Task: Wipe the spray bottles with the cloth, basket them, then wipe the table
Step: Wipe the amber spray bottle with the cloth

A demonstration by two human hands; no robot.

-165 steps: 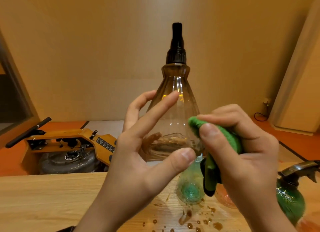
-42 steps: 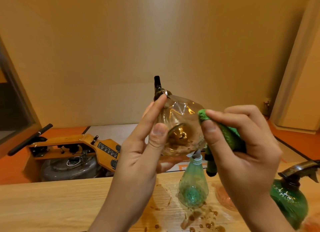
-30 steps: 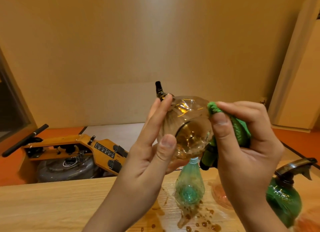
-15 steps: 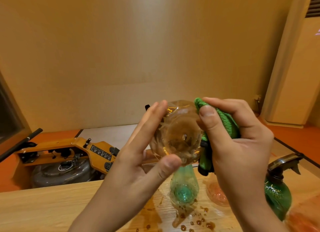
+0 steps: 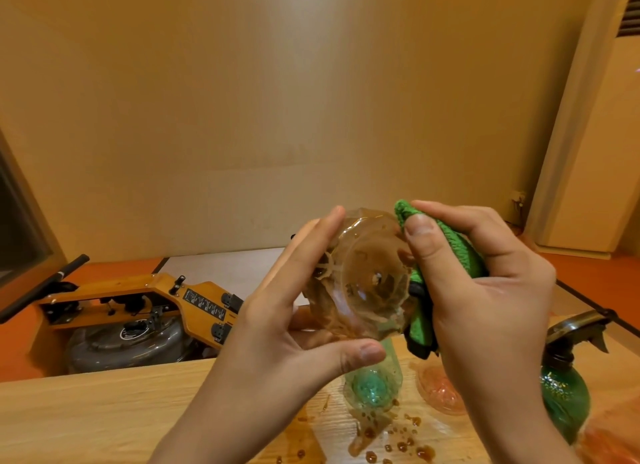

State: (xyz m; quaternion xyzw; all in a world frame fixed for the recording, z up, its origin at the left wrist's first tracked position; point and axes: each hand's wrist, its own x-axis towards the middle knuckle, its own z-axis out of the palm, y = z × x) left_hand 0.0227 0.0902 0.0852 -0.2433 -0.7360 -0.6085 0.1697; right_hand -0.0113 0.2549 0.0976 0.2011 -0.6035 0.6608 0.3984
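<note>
The left hand holds a clear, brown-stained plastic spray bottle in the air above the pale wooden worktop. The bottle is tipped so that its round base faces the camera. This grip is clamped on the bottle: the fingers lie over the upper left of the body and the thumb lies under the lower rim, with the bottle between them. The right hand pinches a folded green textured cloth between thumb and fingers and presses it against the bottle's upper right edge. A loose end of the cloth hangs beside the base. On the worktop below are a pale green clear bottle, a pink clear bottle partly hidden by the right hand, and, at right, a dark green bottle with a trigger head. Brown droplets spot the worktop near them.
</note>
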